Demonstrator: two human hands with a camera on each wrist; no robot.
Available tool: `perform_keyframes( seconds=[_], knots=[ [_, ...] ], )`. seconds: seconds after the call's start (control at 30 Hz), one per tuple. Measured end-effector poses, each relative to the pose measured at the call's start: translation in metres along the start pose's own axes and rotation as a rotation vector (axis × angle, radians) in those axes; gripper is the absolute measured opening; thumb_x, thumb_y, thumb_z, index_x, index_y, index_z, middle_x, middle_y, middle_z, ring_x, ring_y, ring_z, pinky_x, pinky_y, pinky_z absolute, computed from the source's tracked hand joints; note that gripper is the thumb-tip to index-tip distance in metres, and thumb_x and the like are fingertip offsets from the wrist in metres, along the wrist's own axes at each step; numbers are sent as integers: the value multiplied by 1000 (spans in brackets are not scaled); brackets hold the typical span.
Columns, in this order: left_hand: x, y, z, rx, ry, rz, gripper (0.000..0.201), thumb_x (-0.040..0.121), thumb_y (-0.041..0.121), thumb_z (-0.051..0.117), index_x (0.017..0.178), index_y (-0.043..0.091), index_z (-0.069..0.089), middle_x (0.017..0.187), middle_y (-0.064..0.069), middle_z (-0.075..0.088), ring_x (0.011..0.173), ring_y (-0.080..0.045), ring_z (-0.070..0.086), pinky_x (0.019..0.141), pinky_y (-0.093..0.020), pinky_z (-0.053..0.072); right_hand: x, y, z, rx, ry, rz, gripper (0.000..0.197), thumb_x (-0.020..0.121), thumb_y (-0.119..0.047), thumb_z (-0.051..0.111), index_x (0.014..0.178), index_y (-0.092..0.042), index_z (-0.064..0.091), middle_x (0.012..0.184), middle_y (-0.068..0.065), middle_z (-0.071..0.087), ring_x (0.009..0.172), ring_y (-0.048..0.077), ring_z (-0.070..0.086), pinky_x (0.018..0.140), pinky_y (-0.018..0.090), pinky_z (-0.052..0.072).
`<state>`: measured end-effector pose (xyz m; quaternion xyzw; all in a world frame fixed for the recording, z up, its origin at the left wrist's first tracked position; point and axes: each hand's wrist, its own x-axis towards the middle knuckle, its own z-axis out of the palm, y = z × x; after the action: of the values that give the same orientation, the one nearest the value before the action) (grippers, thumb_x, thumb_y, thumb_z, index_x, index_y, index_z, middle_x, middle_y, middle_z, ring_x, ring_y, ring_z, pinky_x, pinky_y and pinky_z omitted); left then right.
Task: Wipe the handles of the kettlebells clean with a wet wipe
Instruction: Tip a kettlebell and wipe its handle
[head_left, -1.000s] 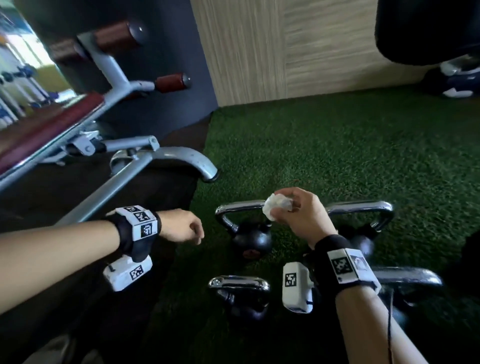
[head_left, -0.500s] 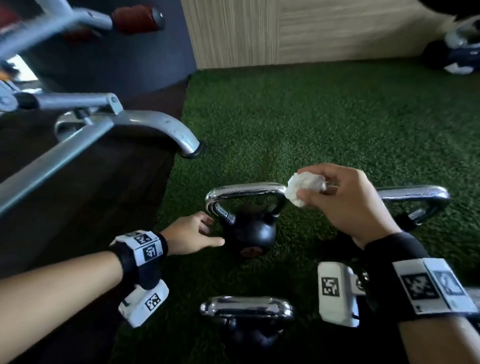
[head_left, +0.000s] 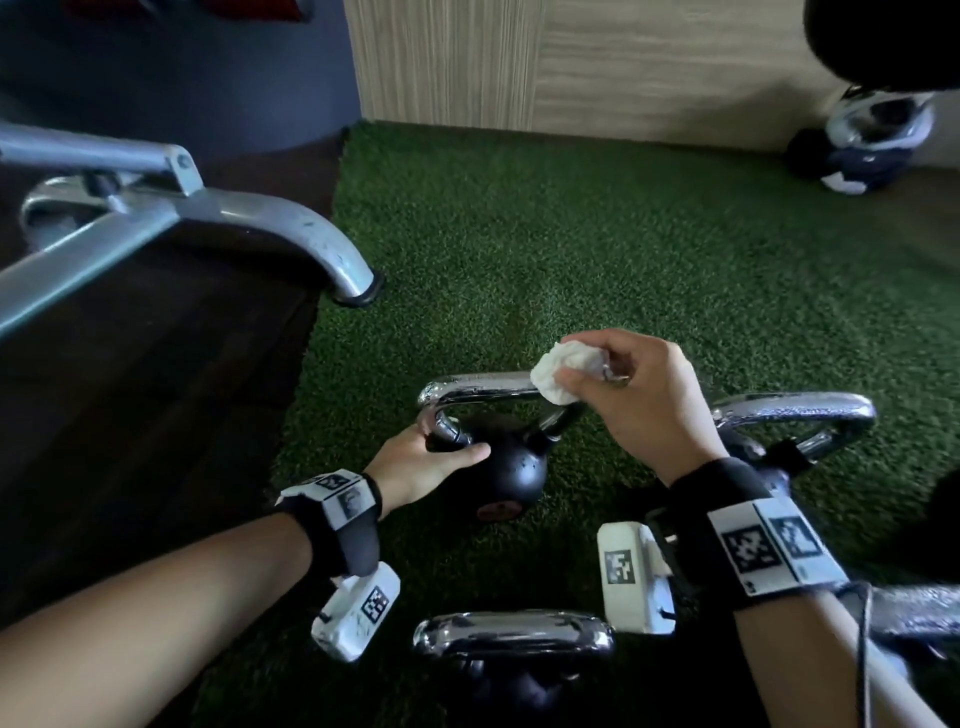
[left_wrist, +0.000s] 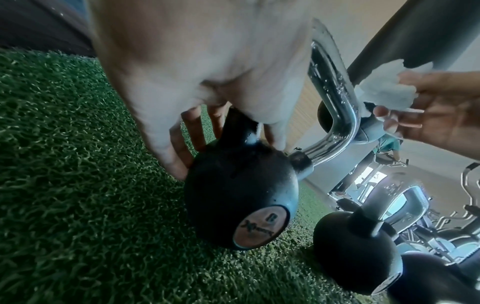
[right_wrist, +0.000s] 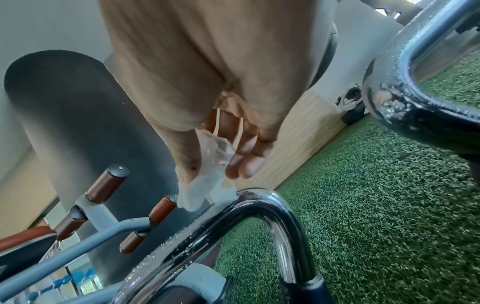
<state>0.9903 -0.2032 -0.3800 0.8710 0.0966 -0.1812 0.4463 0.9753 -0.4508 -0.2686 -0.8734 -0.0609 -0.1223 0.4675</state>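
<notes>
Several black kettlebells with chrome handles stand on green turf. The far left kettlebell (head_left: 511, 480) (left_wrist: 233, 195) has its chrome handle (head_left: 478, 387) (left_wrist: 335, 88) (right_wrist: 233, 222) wet with droplets. My left hand (head_left: 428, 460) (left_wrist: 197, 135) grips the black neck where the handle's left end joins the ball, thumb across the ball's front. My right hand (head_left: 623, 395) (right_wrist: 223, 160) pinches a crumpled white wet wipe (head_left: 556, 376) (left_wrist: 384, 92) (right_wrist: 202, 185) against the handle's right end. A second kettlebell's handle (head_left: 795, 410) lies to the right, a third handle (head_left: 511, 631) nearest me.
A grey bench frame with a curved foot (head_left: 332, 260) stands at the left on dark flooring (head_left: 156, 415). A wood-panelled wall (head_left: 571, 62) closes the back. A dark ball and a blue-white object (head_left: 857, 156) lie at the far right. Open turf (head_left: 571, 234) stretches beyond the kettlebells.
My left hand has moved right from beside the kettlebell and closed around its neck. The right hand and wipe stay at the handle's right end. The head view has tilted down.
</notes>
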Motion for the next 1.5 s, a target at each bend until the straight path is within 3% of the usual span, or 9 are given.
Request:
perform_keyframes(
  seconds=[0.2, 0.37, 0.6, 0.77, 0.9, 1.0, 1.13, 1.23, 1.5],
  knots=[
    [7, 6, 13, -135, -23, -87, 116, 37, 102, 64, 132, 36, 62, 133, 4, 65, 120, -21, 63, 105, -40, 53, 10, -14, 17, -183, -53, -119, 26, 88, -21, 79, 114, -24, 78, 101, -9, 75, 88, 8, 67, 77, 13, 47],
    [7, 14, 21, -292, 2, -119, 97, 45, 88, 72, 128, 39, 65, 125, 1, 67, 108, -23, 68, 78, -47, 65, 13, -9, 41, -316, -107, -297, 21, 95, -9, 70, 114, -12, 78, 105, 3, 71, 98, 21, 61, 86, 25, 41],
    [17, 7, 13, -260, -82, -42, 63, 52, 86, 73, 111, 64, 64, 131, 10, 67, 120, -16, 64, 100, -40, 56, 5, 10, 25, -370, 53, -238, 30, 90, 12, 60, 98, -8, 80, 97, 2, 72, 86, 15, 63, 81, 0, 39],
    [12, 12, 6, -305, -186, -22, 65, 76, 67, 75, 136, 51, 57, 134, 10, 63, 116, -12, 61, 99, -46, 57, 1, 8, 31, -358, 44, -272, 38, 88, 15, 57, 108, -8, 80, 103, 3, 75, 93, 18, 65, 86, 16, 45],
    [12, 11, 7, -254, -149, -13, 78, 61, 79, 74, 133, 53, 59, 132, 12, 65, 115, -10, 63, 101, -36, 55, -7, 22, 15, -283, 119, -84, 26, 88, 12, 63, 93, -6, 81, 92, 4, 78, 71, 7, 63, 70, 2, 42],
    [7, 11, 8, -274, -110, -19, 65, 76, 69, 75, 135, 46, 59, 128, 12, 65, 106, -4, 63, 92, -22, 52, -8, 36, 11, -249, 56, 108, 23, 91, 2, 66, 102, -10, 82, 96, 9, 80, 84, 22, 71, 75, 20, 49],
    [8, 7, 14, -264, -18, -118, 61, 58, 79, 74, 104, 39, 74, 111, 9, 74, 105, -15, 70, 102, -39, 55, -2, 55, 11, -68, 11, 229, 24, 88, -7, 76, 98, -28, 83, 84, -8, 77, 77, 6, 70, 72, 11, 54],
    [7, 4, 14, -244, -14, -165, 70, 53, 81, 73, 96, 27, 78, 99, 2, 78, 95, -19, 75, 93, -43, 61, 4, 79, 22, 186, -71, 415, 25, 83, -4, 80, 85, -28, 83, 87, 3, 81, 94, 30, 77, 90, 53, 62],
    [-18, 29, -2, 42, -198, -292, 34, 96, 40, 68, 95, 7, 63, 90, -14, 70, 72, -23, 68, 67, -32, 59, 3, 90, 34, 265, -212, 513, 14, 78, 0, 81, 78, -13, 79, 83, 10, 79, 83, 29, 77, 79, 50, 66]
  ],
)
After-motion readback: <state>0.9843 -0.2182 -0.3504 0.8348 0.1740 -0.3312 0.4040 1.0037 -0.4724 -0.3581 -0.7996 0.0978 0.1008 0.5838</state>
